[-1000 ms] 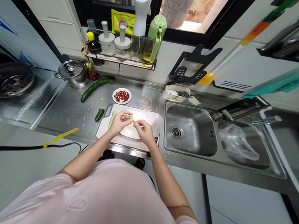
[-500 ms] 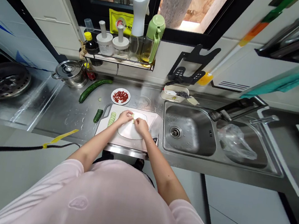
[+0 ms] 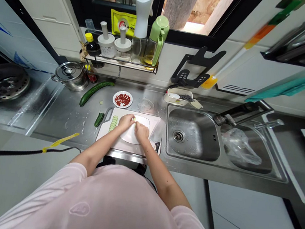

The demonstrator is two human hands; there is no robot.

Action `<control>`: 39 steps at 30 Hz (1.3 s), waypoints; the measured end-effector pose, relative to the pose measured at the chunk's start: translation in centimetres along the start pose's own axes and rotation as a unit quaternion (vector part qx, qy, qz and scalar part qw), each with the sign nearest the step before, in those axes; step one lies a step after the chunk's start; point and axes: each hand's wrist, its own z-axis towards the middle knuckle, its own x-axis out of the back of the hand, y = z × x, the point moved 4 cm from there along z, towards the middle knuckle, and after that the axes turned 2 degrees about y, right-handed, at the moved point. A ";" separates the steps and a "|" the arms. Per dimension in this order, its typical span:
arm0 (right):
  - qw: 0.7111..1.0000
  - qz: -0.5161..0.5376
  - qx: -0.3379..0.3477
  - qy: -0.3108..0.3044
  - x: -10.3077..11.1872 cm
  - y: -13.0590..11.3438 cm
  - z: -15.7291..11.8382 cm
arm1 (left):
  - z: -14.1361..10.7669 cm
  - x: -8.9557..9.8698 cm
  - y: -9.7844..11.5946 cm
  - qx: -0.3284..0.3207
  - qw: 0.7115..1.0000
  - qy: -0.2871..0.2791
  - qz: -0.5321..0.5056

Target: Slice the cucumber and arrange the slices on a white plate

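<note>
Over a white plate (image 3: 130,137) on the cutting board (image 3: 117,144), both hands meet with fingertips almost touching. A small pale-green cucumber slice (image 3: 134,119) shows between them, mostly hidden by the fingers. My left hand (image 3: 126,121) pinches it from the left; my right hand (image 3: 141,131) is closed on it from the right. Left of the plate, a row of overlapping cucumber slices (image 3: 113,123) lies on the board. A knife (image 3: 157,147) with a dark handle rests at the board's right end, partly behind my right forearm.
A cut cucumber piece (image 3: 99,119) and a long cucumber (image 3: 94,92) lie to the left. Behind the board stands a small plate (image 3: 114,98) of chopped red pieces. A lidded pot (image 3: 73,76) is back left; a sink (image 3: 192,134) is right. Bottles stand on a wall rack (image 3: 123,62).
My right hand has shifted slightly left and its fingers have curled in. The hands are closer together, and less of the cucumber slice shows between them.
</note>
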 end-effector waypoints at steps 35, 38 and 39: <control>1.000 -0.005 -0.020 -0.016 -0.1 -0.1 1.2 | 0.7 0.4 1.1 -0.011 1.000 -0.002 0.024; 1.000 -0.004 -0.018 -0.008 -0.1 0.0 1.3 | 0.7 0.3 1.0 -0.015 1.000 0.001 0.021; 1.000 -0.004 -0.017 -0.008 -0.1 -0.1 1.3 | 0.7 0.3 1.0 -0.016 1.000 0.003 0.021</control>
